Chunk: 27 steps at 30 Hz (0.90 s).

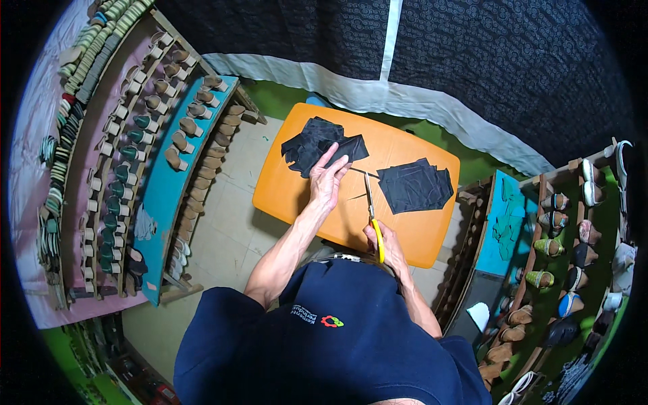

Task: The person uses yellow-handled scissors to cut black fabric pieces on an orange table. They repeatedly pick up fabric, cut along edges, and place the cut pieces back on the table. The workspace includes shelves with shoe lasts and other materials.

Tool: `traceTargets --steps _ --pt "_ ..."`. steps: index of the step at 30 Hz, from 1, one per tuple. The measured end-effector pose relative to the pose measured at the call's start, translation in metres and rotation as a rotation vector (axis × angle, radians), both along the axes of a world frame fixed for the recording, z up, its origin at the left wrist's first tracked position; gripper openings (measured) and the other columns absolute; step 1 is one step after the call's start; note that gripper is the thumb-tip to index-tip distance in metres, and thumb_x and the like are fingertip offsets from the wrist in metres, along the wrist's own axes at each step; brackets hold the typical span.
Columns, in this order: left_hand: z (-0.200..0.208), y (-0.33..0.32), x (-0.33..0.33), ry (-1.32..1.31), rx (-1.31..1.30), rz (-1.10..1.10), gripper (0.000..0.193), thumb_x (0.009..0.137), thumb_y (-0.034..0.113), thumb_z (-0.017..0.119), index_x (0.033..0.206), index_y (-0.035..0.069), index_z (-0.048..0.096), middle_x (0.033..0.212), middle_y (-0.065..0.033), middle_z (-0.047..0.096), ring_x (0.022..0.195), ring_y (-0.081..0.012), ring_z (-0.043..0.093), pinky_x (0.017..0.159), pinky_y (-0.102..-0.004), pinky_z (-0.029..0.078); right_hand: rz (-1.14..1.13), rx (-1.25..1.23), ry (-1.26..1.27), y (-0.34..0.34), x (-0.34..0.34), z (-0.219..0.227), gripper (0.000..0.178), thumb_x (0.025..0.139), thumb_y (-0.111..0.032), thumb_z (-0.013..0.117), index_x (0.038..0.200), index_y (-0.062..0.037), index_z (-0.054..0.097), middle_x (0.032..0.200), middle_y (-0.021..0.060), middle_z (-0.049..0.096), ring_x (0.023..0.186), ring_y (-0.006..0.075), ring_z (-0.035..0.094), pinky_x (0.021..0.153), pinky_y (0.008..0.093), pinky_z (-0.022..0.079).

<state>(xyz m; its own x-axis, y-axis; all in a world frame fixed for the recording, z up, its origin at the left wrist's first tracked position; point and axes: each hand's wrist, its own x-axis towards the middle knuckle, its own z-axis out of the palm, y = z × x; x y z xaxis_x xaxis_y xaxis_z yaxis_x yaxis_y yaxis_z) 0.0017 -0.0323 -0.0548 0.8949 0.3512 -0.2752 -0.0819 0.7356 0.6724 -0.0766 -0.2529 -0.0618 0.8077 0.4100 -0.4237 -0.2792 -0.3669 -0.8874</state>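
Observation:
In my right hand (386, 246) is a pair of scissors (372, 214) with yellow handles, its blades pointing away from me over the orange table. My left hand (327, 181) pinches a piece of black cloth (353, 148) at the edge of a loose heap of black cloth pieces (313, 140). A thin dark strip (363, 172) runs from near the left fingers toward the scissor tips. To the right of the blades lies a neater stack of black cloth pieces (415, 186).
The orange table (283, 192) has rounded corners. Shoe racks (152, 101) with rows of shoes stand at the left, beside a turquoise board (177, 196). More shoes (550, 248) line a rack at the right. Dark patterned curtains (486, 67) hang behind the table.

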Motion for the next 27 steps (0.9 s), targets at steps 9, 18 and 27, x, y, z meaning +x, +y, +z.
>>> traceTargets --steps 9,18,27 --pt "0.007 -0.024 -0.008 -0.018 0.035 0.031 0.058 0.089 -0.006 0.067 0.143 -0.002 0.047 0.109 -0.0170 0.069 0.098 -0.0196 0.070 0.095 -0.0340 0.058 -0.033 0.102 -0.026 0.015 0.015 0.015 0.056 0.096 -0.058 0.058 0.097 -0.0015 0.059 0.066 0.0058 0.056 0.061 0.0163 0.056 0.058 0.0337 0.047" --pt "0.016 -0.045 -0.017 -0.054 0.173 0.101 0.059 0.088 -0.007 0.069 0.142 -0.005 0.047 0.105 -0.0195 0.070 0.090 -0.0197 0.072 0.089 -0.0320 0.060 -0.085 0.315 0.154 0.029 0.031 0.015 0.056 0.102 -0.053 0.049 0.099 0.0013 0.060 0.064 0.0036 0.050 0.054 0.0133 0.053 0.055 0.0297 0.052" --pt "0.018 -0.045 -0.019 -0.018 0.208 0.084 0.058 0.090 -0.006 0.067 0.143 -0.004 0.045 0.102 -0.0179 0.071 0.092 -0.0201 0.072 0.093 -0.0345 0.059 -0.070 0.299 0.114 0.032 0.033 0.017 0.056 0.103 -0.057 0.043 0.096 -0.0029 0.056 0.061 0.0030 0.049 0.050 0.0133 0.050 0.050 0.0296 0.049"
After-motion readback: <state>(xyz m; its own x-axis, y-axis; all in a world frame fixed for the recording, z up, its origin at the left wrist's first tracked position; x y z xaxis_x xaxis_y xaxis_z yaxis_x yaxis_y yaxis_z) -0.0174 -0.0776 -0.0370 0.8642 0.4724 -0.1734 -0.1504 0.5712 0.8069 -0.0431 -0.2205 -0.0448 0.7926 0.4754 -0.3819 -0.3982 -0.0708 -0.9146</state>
